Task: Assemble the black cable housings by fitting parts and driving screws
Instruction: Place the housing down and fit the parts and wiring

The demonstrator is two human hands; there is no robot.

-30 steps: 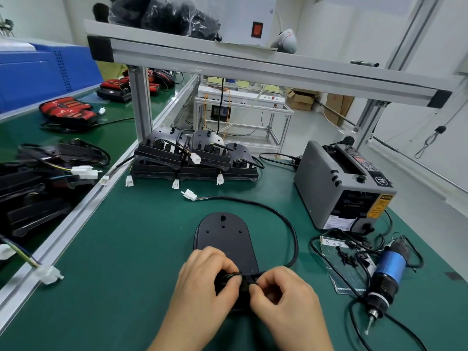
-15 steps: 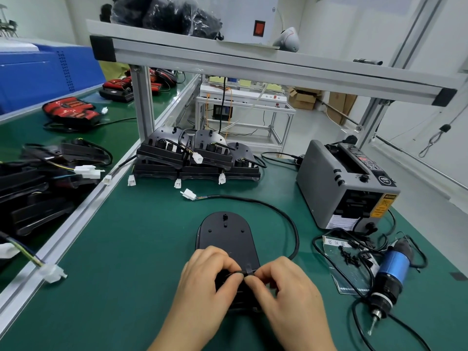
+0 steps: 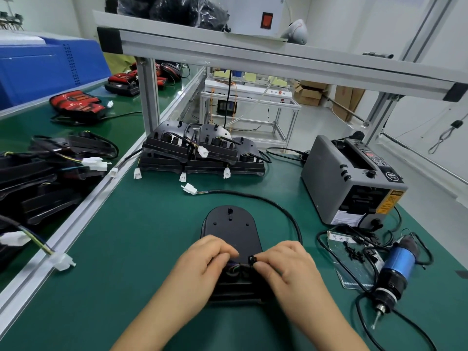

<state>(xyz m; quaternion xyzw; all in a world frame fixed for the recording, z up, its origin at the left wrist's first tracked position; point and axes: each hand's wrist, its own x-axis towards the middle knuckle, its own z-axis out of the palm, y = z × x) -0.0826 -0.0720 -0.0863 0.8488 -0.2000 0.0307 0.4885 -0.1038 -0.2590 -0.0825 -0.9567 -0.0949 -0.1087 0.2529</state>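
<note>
A black cable housing (image 3: pixel 231 228) lies flat on the green mat in front of me, rounded end pointing away. Its black cable (image 3: pixel 273 203) loops to the right and ends in a white connector (image 3: pixel 189 189). My left hand (image 3: pixel 202 264) curls over the housing's near left part and holds it. My right hand (image 3: pixel 291 267) pinches a small black clip (image 3: pixel 251 259) at the housing's near end, where the wires enter. The near end of the housing is mostly hidden under both hands.
Several finished housings (image 3: pixel 202 153) are stacked at the back. A grey tape dispenser (image 3: pixel 352 181) stands to the right. Nearer right lie a blue electric screwdriver (image 3: pixel 395 272) and a sheet with small black screws (image 3: pixel 354 252). An aluminium rail (image 3: pixel 83 211) borders the left side.
My hands have drawn slightly apart, and my right hand has lifted the small black clip into view at the housing's near end. The housing has stayed in place.
</note>
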